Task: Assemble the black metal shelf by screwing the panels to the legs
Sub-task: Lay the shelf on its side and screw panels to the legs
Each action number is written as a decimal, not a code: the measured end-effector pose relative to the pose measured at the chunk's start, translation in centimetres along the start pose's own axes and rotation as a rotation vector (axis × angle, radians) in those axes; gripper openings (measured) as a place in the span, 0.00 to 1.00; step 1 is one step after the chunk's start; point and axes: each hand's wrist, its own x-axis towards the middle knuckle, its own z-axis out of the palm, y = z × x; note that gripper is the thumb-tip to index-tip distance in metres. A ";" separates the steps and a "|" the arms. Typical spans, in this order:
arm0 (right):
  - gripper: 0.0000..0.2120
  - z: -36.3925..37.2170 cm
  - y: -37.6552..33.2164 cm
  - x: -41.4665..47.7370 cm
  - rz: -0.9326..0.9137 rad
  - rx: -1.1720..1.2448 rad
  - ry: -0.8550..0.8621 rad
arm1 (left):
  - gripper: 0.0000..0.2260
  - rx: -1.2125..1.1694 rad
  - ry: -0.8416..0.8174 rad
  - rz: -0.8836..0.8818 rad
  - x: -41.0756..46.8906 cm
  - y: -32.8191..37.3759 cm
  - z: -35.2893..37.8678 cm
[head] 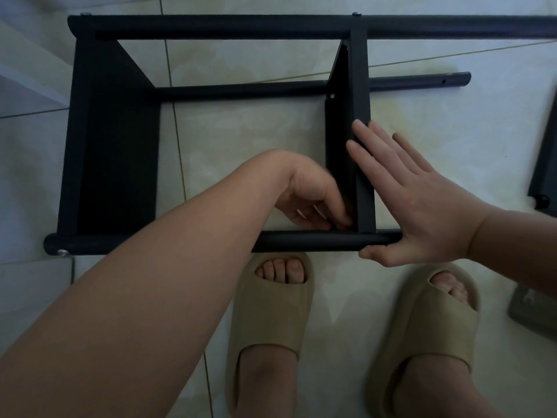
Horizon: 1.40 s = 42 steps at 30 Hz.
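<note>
Pale floor tiles (241, 131) lie under the black metal shelf (117, 146), which rests on its side just beyond my slippers (271, 312). The left panel (90, 122) looks already fixed at both ends, so I judge I'm on the second panel (360, 86), at the joint where it meets the near leg (301, 240). My right hand (422, 200) is flat, fingers straight, pressing the panel's right face with the thumb along the leg. My left hand (313, 194) reaches into the inside corner with fingers curled – whether it pinches a screw I cannot tell, since the tips are hidden in shadow. Next I'd need the holes lined up and the panel held square while the screw starts – a slip would cross the thread.
</note>
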 end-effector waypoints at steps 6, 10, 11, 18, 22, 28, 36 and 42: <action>0.59 0.0 0.0 0.0 -0.002 0.003 0.006 | 0.04 -0.002 -0.028 -0.001 0.3 0.3 0.4; 0.59 0.1 0.0 0.0 0.000 0.006 0.007 | 0.05 -0.032 -0.030 0.018 0.5 0.3 0.5; 0.59 0.0 0.1 0.0 0.000 0.008 0.006 | 0.05 -0.045 -0.029 0.025 0.5 0.3 0.5; 0.59 0.1 0.0 0.0 0.000 0.008 0.004 | 0.05 -0.082 -0.048 0.054 0.4 0.2 0.5; 0.59 0.1 0.1 0.0 -0.002 0.012 0.009 | 0.06 -0.100 -0.062 0.070 0.4 0.0 0.2; 0.58 0.1 0.1 0.0 -0.004 0.003 0.012 | 0.07 -0.077 -0.060 0.095 0.3 -0.5 0.3; 0.58 0.0 0.1 0.0 -0.003 0.009 0.012 | 0.05 -0.059 -0.037 0.048 0.3 0.1 0.6; 0.58 0.0 0.0 -0.1 -0.004 0.019 0.018 | 0.05 -0.087 -0.030 0.069 0.5 0.2 0.6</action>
